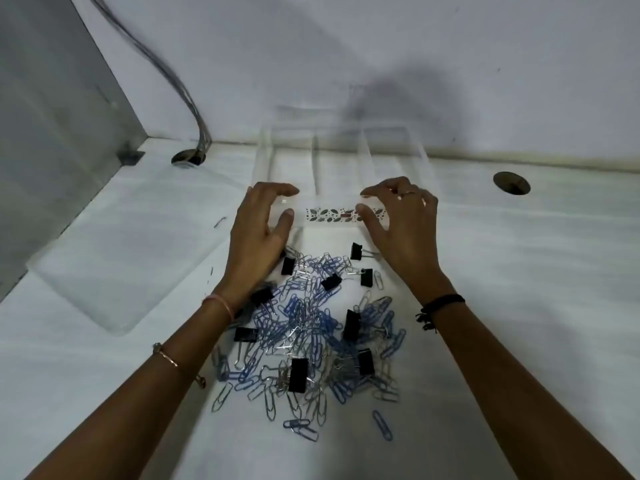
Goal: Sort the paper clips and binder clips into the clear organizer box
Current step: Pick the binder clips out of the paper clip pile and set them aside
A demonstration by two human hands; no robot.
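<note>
A clear organizer box (341, 157) with several long compartments stands at the back of the white table, its near wall bearing a leaf-pattern sticker. My left hand (259, 230) grips the box's near left corner, thumb in front and fingers over the rim. My right hand (401, 223) grips the near right corner the same way. In front of the box lies a heap of blue and silver paper clips (304, 327) mixed with several black binder clips (298, 374). The compartments look empty.
A clear lid (114, 268) lies flat to the left of the pile. Two cable holes (511, 183) are cut in the table near the back wall, and cables (194, 112) run up from the left hole. A grey panel stands at far left.
</note>
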